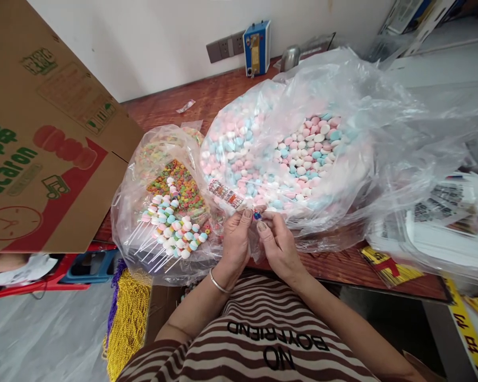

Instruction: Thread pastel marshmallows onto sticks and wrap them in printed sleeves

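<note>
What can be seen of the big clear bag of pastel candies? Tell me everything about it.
The big clear bag is thin, crinkled, see-through plastic, its mouth gaping open upward. It bulges with small round candies in pink, white and pale blue. It rests on the reddish wooden table, pressed against a smaller bag of candy skewers on its left. A red-and-white printed label shows at its front. The left hand and right hand meet at its near edge.
</note>
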Demonstrator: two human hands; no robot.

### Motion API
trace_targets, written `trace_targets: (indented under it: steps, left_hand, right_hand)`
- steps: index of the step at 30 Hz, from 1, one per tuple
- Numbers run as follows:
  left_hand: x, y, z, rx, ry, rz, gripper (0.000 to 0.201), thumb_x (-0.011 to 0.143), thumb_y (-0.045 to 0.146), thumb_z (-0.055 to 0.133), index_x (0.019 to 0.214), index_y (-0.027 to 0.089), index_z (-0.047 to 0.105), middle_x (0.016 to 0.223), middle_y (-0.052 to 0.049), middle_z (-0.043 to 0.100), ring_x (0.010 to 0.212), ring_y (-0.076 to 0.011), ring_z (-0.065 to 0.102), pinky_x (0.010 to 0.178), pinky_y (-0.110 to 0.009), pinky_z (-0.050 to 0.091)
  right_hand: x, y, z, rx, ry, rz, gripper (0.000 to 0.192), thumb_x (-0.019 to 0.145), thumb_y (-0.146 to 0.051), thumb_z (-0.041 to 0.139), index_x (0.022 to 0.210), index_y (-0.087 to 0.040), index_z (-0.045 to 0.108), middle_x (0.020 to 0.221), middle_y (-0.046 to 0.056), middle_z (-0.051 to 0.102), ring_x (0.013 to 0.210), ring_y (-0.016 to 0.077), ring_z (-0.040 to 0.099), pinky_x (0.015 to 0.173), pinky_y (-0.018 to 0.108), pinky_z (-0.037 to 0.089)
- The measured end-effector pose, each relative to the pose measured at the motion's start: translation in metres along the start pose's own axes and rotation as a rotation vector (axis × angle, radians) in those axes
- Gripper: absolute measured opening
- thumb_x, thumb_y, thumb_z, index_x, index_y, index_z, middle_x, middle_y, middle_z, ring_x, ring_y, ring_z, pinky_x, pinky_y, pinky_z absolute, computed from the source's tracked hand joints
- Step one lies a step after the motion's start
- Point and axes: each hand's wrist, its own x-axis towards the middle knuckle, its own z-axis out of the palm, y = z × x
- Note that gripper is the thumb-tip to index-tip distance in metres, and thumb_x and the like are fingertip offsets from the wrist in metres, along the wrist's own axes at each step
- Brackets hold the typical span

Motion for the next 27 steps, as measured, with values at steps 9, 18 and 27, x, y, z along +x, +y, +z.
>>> trace_targets:
  steps: [9, 18, 27]
  left_hand:
    - [-0.015, -0.001, -0.006, 0.149, -0.195, -0.041, 0.045, 0.082, 0.058, 0.072, 0.105, 0.02, 0.077, 0.086, -0.008, 0.076, 0.091, -0.0231, 0.071, 0.085, -0.037, 0.057]
    - [-0.003, -0.003, -0.035, 0.134, -0.356, -0.241, 0.047, 0.048, 0.057, 0.093, 0.062, 0.022, 0.065, 0.06, -0.002, 0.062, 0.056, -0.0166, 0.058, 0.053, -0.033, 0.051]
    - [-0.005, 0.01, -0.007, 0.075, -0.269, -0.035, 0.027, 0.061, 0.036, 0.093, 0.067, 0.019, 0.073, 0.072, -0.001, 0.069, 0.074, -0.0161, 0.069, 0.075, -0.034, 0.063]
  right_hand:
    - [-0.005, 0.003, 0.003, 0.71, -0.091, 0.412, 0.04, 0.089, -0.057, 0.061, 0.074, -0.024, 0.043, 0.057, -0.011, 0.034, 0.043, 0.0072, 0.023, 0.041, 0.022, 0.023]
    - [-0.023, 0.003, 0.0, 1.176, -0.619, 0.674, 0.046, 0.09, -0.058, 0.059, 0.071, -0.025, 0.034, 0.045, -0.016, 0.021, 0.034, 0.0043, 0.006, 0.033, 0.018, 0.017]
    - [-0.071, 0.031, -0.068, -0.209, 0.049, 0.151, 0.017, 0.1, -0.031, 0.051, 0.095, -0.022, 0.065, 0.086, 0.001, 0.069, 0.078, 0.0163, 0.063, 0.075, 0.029, 0.045]
